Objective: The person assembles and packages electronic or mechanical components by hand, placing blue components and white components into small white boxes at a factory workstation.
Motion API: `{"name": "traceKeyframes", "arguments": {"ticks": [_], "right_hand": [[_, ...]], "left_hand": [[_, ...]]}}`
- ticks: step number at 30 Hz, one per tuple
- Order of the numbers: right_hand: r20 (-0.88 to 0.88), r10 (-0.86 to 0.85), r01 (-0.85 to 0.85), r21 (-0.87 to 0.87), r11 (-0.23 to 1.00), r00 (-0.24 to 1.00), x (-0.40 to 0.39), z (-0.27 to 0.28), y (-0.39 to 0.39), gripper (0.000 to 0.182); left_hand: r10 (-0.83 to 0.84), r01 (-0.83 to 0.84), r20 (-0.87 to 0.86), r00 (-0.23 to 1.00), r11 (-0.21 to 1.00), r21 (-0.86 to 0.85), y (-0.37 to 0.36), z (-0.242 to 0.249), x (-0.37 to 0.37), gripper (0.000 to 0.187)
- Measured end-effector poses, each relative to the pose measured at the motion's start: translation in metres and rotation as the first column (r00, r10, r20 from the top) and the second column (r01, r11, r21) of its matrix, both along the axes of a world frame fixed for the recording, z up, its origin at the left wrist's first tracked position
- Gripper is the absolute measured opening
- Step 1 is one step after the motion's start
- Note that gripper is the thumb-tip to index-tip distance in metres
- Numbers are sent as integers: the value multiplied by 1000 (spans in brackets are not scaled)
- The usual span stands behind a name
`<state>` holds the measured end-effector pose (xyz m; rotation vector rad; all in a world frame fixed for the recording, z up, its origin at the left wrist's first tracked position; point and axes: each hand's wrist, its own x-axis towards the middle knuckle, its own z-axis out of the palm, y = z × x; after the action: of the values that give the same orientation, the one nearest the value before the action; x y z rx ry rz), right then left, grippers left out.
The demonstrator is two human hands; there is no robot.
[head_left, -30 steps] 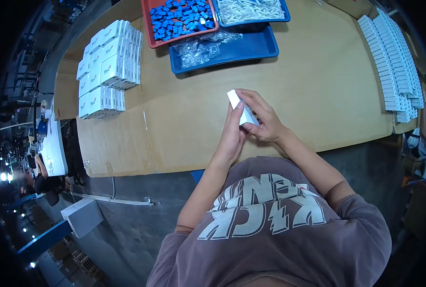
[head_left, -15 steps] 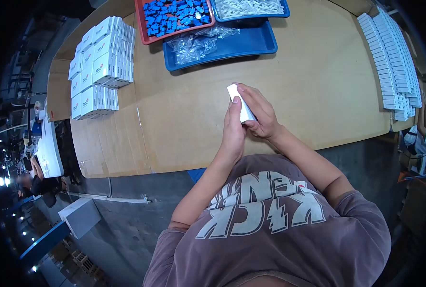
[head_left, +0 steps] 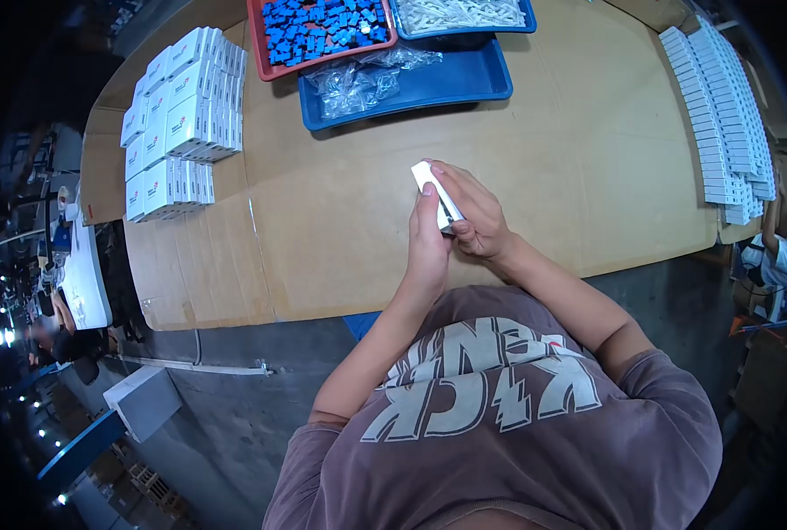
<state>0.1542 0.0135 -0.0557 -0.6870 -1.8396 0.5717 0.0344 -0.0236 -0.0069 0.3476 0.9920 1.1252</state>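
A small, plain white carton (head_left: 441,203), slim and straight-edged, is held above the brown counter (head_left: 340,212), near its edge closest to the person. It sits between the left hand (head_left: 429,247) and the right hand (head_left: 484,219), touching both. Its long, narrow white side shows, slanting with the far end toward the left and the near end toward the right. A small dark mark or gap shows near the lower end, too small to identify. Fingers hide the rest.
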Motion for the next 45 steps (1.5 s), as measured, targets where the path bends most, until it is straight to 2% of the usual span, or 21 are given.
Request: {"name": "traceKeyframes", "arguments": {"ticks": [3, 6, 7, 9, 13, 15, 16, 19, 22, 24, 30, 33, 40, 42, 43, 45], "right_hand": [[43, 30, -30, -8, 1000, 999, 2, 3, 3, 72], [25, 74, -71, -98, 993, 997, 1, 8, 5, 74], [-31, 77, -81, -174, 981, 997, 1, 12, 5, 72], [-142, 73, -116, -324, 939, 987, 1, 20, 2, 68], [-103, 51, -94, -475, 875, 993, 3, 19, 2, 54], [-93, 84, -123, -601, 790, 992, 6, 31, -2, 47], [-70, 81, -107, -573, 812, 994, 6, 31, -3, 46], [-23, 71, -72, -521, 850, 997, 3, 30, -8, 44], [14, 67, -53, -482, 874, 998, 1, 31, -12, 43], [85, 63, -26, -383, 923, 994, 3, 33, -13, 43], [117, 6, 16, -182, 983, 993, -2, 35, -12, 41], [107, -14, 29, -147, 989, 994, -4, 34, -13, 42], [10, 23, -18, -336, 942, 1000, -4, 41, -20, 41], [-31, 38, -47, -399, 916, 999, -4, 47, -18, 39], [-107, 18, -70, -504, 861, 994, -3, 48, -15, 40], [-248, -45, -142, -685, 715, 968, 1, 52, -9, 40]], "left_hand": [[19, -21, 76, 997, 1000, 24, -2, -6, -3, 47], [39, -43, 128, 991, 999, 26, -1, -4, -5, 48], [51, -54, 142, 989, 998, 20, 0, -3, -5, 49], [23, -23, -1, 1000, 997, 72, 2, -14, -9, 53], [13, 60, -273, 962, 964, 260, 6, -16, -17, 61], [44, 30, -248, 968, 958, 286, 7, -11, -16, 62], [58, 15, -234, 971, 954, 299, 7, -9, -16, 62], [84, 60, -405, 910, 942, 331, 7, -8, -16, 60], [99, 97, -447, 889, 913, 395, 6, -7, -17, 60], [115, 94, -442, 889, 901, 424, 3, -6, -17, 60], [131, 95, -438, 889, 884, 458, 0, -1, -17, 62], [138, 94, -431, 892, 875, 475, -1, 0, -17, 65], [123, 104, -406, 906, 864, 492, -2, -4, -20, 70], [163, 87, -408, 898, 844, 529, 1, -6, -21, 76], [184, 78, -408, 894, 834, 547, 3, -8, -22, 79], [200, 186, -503, 841, 766, 615, 5, -15, -29, 86]]}}
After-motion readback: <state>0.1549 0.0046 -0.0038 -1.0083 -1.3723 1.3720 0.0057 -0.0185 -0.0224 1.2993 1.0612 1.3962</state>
